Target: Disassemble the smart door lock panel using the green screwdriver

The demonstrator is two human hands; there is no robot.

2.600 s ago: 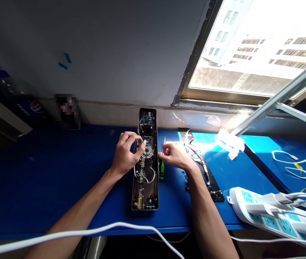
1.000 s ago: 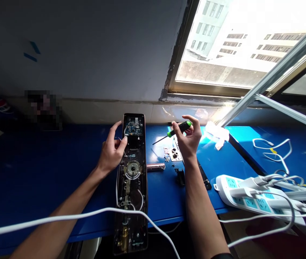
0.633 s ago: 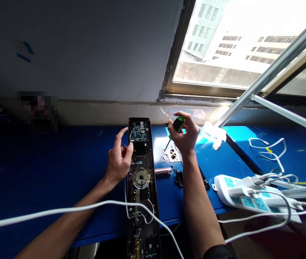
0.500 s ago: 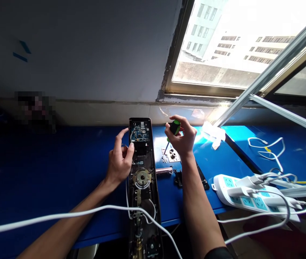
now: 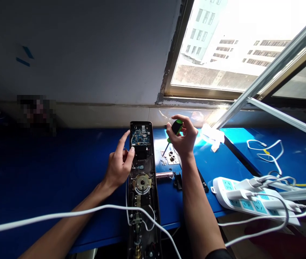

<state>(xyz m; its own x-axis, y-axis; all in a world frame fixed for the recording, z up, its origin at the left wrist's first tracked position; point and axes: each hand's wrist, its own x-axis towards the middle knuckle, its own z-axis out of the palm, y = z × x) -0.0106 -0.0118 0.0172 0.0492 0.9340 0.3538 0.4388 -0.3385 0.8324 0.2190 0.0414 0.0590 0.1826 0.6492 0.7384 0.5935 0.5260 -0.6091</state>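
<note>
Black case: it lay lengthwise with its insides bared, its far end on the blue surface and its near end running past the surface's front edge and out of view.
Board: it sat inside the far end of the case, with thin wires across it.
Disc: it was fixed about midway along the visible part of the case.
Left hand: it was at the left rim of the case, thumb on the rim and forefinger stretched along the outside; whether its grip was pinching the rim or only resting there I could not tell.
Right hand: it was raised to the right of the case, its grip curled firmly round the screwdriver.
Screwdriver: its green and black handle was uppermost, the shaft slanting down toward the case; whether the tip touched anything was unclear.
Screws: a small cluster lay right of the case, below the screwdriver tip.
Plate: it lay farther right of the case, just beside the screws.
Tube: pinkish and shiny, it lay crosswise just right of the case.
Bracket: it lay beyond the tube from the case.
Cord: white, it crossed in front of the case.
Power strip: it stood well right of the case, plugs inserted.
</note>
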